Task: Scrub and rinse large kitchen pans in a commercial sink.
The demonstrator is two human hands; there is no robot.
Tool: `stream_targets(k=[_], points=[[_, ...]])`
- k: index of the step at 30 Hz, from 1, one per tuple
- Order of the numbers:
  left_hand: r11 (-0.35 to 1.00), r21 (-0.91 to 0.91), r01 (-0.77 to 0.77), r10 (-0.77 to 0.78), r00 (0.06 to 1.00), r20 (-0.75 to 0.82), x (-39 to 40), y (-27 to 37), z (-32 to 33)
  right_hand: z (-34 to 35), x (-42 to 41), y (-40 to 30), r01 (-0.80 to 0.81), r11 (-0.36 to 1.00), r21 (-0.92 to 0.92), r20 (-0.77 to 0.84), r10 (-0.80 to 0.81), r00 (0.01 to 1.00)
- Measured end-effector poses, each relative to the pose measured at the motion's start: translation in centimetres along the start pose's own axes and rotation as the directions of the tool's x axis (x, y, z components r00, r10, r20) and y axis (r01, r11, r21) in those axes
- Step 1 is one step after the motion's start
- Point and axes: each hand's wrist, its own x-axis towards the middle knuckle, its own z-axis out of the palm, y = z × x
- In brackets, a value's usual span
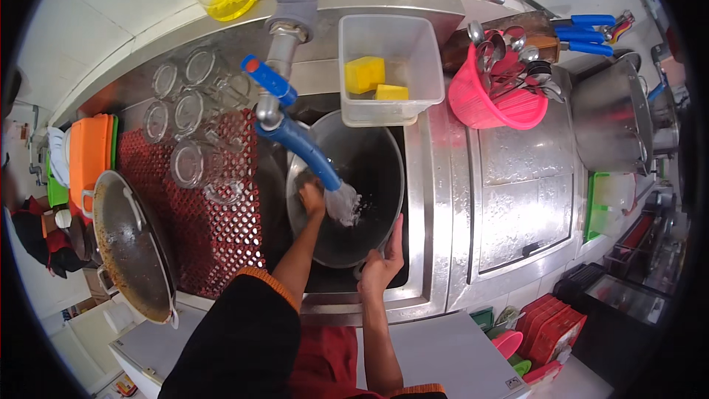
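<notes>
A large dark metal wok [360, 249] sits tilted in the sink [332, 284], with water pouring into it from a blue hose [310, 149] on the tap. Inside the wok, my left hand [312, 198] bends its fingers against the left inner wall. A blurred brownish patch shows at those fingertips; whether it is a scouring pad held there is unclear. My right hand [382, 266] grips the wok at its near right rim, around a loop handle [359, 271], one finger stretched along the outside. Another metal vessel's edge [299, 127] shows behind the wok.
Upturned glass mugs [188, 163] stand on a red perforated mat [221, 233] at left, beside a dirty pan [130, 244]. Yellow sponges [365, 75] lie in a clear plastic tub [390, 113]. Right are a pink cutlery basket [476, 105] and a steel pot [609, 116]. Another person [41, 238] is far left.
</notes>
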Motion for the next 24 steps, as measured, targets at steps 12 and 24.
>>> stream_targets(k=[12, 24], points=[[0.93, -0.135, -0.341, 0.35, 0.712, 0.609, -5.0, 0.8, -3.0, -2.0, 0.5, 0.4, -0.007, 1.0, -0.028, -0.026, 0.006, 1.0], [0.778, -0.628, -0.011, 0.579, 0.398, 0.712, -8.0, 15.7, -7.0, -0.9, 0.2, 1.3, 0.026, 0.992, -0.125, -0.003, -0.026, 1.0]])
